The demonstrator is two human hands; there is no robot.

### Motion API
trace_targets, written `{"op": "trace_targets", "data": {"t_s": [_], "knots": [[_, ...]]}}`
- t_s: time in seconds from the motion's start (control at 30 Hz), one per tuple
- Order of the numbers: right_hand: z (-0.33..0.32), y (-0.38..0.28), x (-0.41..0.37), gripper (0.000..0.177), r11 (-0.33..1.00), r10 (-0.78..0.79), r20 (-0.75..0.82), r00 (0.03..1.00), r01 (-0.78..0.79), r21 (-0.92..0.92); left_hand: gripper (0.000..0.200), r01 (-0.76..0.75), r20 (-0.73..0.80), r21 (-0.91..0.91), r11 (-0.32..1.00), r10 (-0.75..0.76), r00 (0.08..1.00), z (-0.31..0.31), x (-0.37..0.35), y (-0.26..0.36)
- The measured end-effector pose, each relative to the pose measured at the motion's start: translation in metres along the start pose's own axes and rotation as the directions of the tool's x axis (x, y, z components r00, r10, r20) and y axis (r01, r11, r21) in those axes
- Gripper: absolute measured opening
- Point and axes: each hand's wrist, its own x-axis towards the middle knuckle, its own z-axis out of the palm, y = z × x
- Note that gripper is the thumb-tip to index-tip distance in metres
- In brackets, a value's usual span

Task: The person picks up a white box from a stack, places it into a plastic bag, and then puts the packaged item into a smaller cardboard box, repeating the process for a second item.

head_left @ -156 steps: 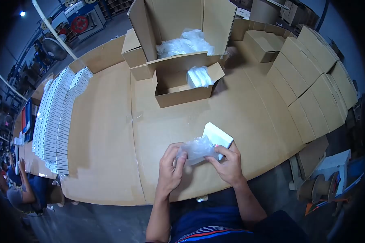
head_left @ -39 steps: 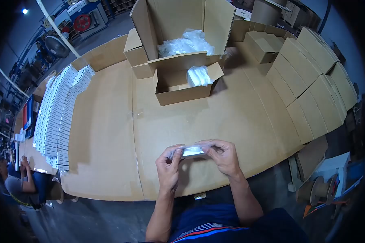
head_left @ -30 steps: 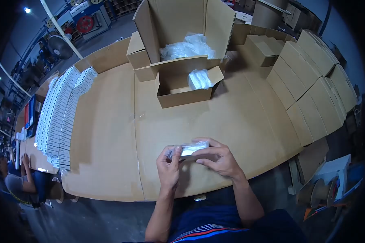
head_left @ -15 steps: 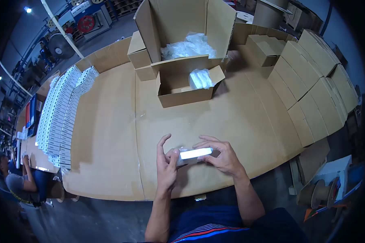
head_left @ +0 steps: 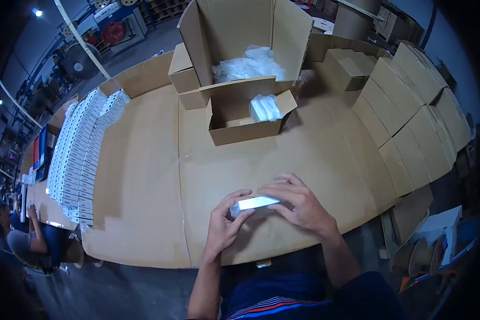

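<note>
A small white box [head_left: 257, 202] in clear plastic wrap is held above the near part of the cardboard-covered table [head_left: 144, 176]. My left hand [head_left: 226, 223] grips its left end, thumb along the near side and fingers behind. Around the right end, my right hand [head_left: 303, 207] is closed with its fingers over the far side and its thumb below. Beyond my hands stands an open carton [head_left: 245, 133], where a plastic-wrapped white bundle [head_left: 265, 108] lies toward the right end.
Long rows of small white boxes [head_left: 72, 160] are stacked at the left. A tall open carton [head_left: 240, 32] with clear plastic bags [head_left: 250, 65] stands at the back. Brown cartons [head_left: 405, 122] are piled at the right. Another person [head_left: 29, 237] sits at far left.
My left fingers have folded down onto the wrapped box, where the index finger stood raised before. My right hand has shifted slightly right, its fingers more over the box.
</note>
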Motion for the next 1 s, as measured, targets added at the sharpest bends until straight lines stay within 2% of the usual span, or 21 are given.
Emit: {"op": "trace_targets", "data": {"t_s": [0.03,0.13,0.17,0.27,0.3,0.37,0.4,0.43,0.47,0.5,0.53,0.6,0.63,0.67,0.73,0.77,0.8,1.0], "knots": [[-0.005,0.002,0.001,0.035,1.0,-0.012,0.054,0.998,0.011,0.019,0.027,-0.012,0.032,0.037,0.999,0.011,0.999,-0.003,0.003,0.003],[-0.021,0.003,0.016,0.027,0.981,-0.111,0.201,0.973,0.14,-0.137,0.026,-0.042,0.098,0.108,0.993,0.032,0.995,-0.01,0.014,0.002],[-0.023,0.004,0.021,0.02,0.973,-0.123,0.212,0.969,0.16,-0.167,0.026,-0.052,0.115,0.125,0.991,0.038,0.993,-0.012,0.018,0.001],[-0.033,0.007,0.035,0.022,0.98,-0.13,0.239,0.962,0.161,-0.116,0.024,-0.019,0.14,0.091,0.996,0.006,0.99,-0.018,0.034,0.005],[-0.036,0.011,0.04,0.022,0.99,-0.089,0.219,0.972,0.111,-0.087,0.028,0.005,0.147,0.044,0.999,-0.012,0.989,-0.02,0.04,0.003],[-0.043,0.022,0.05,0.022,1.0,-0.001,0.18,0.984,0.006,-0.027,0.032,0.177,0.094,0.003,0.984,-0.176,0.98,-0.026,0.057,0.002],[-0.046,0.025,0.057,0.021,0.999,0.012,0.066,0.998,-0.01,-0.036,0.034,0.26,0.073,-0.02,0.965,-0.258,0.963,-0.029,0.068,0.005],[-0.05,0.029,0.065,0.021,0.999,0.022,-0.048,0.999,-0.025,-0.044,0.037,0.086,-0.026,0.257,0.963,-0.082,0.996,-0.027,0.078,0.016],[-0.053,0.032,0.073,0.021,0.998,0.029,-0.162,0.986,-0.038,-0.053,0.037,-0.076,-0.029,0.405,0.911,0.096,0.995,-0.027,0.09,0.015],[-0.05,0.04,0.082,0.018,0.993,0.117,-0.266,0.957,-0.118,0.012,0.036,-0.222,-0.007,0.542,0.811,0.268,0.963,-0.028,0.102,0.012],[-0.045,0.045,0.091,0.018,0.992,0.125,-0.36,0.924,-0.129,0.012,0.036,-0.343,0.039,0.66,0.668,0.425,0.904,-0.029,0.113,0.01],[-0.029,0.05,0.113,0.018,0.988,0.139,-0.535,0.833,-0.154,0.017,0.04,-0.409,0.105,0.717,0.565,0.492,0.864,-0.023,0.138,0.008],[-0.019,0.05,0.125,0.017,0.994,0.109,-0.597,0.795,-0.106,0.04,0.041,-0.421,0.123,0.758,0.499,0.525,0.842,-0.018,0.15,0.005],[-0.011,0.054,0.133,0.017,0.995,0.088,-0.607,0.79,-0.099,0.016,0.042,-0.43,0.143,0.794,0.429,0.557,0.818,-0.014,0.161,0.001],[0.005,0.065,0.147,0.017,0.996,0.044,-0.625,0.779,-0.083,-0.033,0.046,-0.369,0.155,0.851,0.373,0.493,0.856,-0.01,0.174,-0.012],[0.009,0.067,0.151,0.017,0.99,-0.039,-0.623,0.781,-0.056,-0.131,0.045,-0.34,0.149,0.874,0.347,0.475,0.867,-0.009,0.179,-0.02],[0.013,0.071,0.153,0.017,0.987,-0.038,-0.618,0.785,-0.069,-0.148,0.045,-0.313,0.144,0.895,0.319,0.458,0.877,-0.009,0.183,-0.023],[0.027,0.091,0.158,0.02,0.947,-0.078,-0.565,0.821,-0.116,-0.299,0.033,-0.36,0.154,0.793,0.492,0.41,0.899,-0.015,0.182,-0.023]]}}
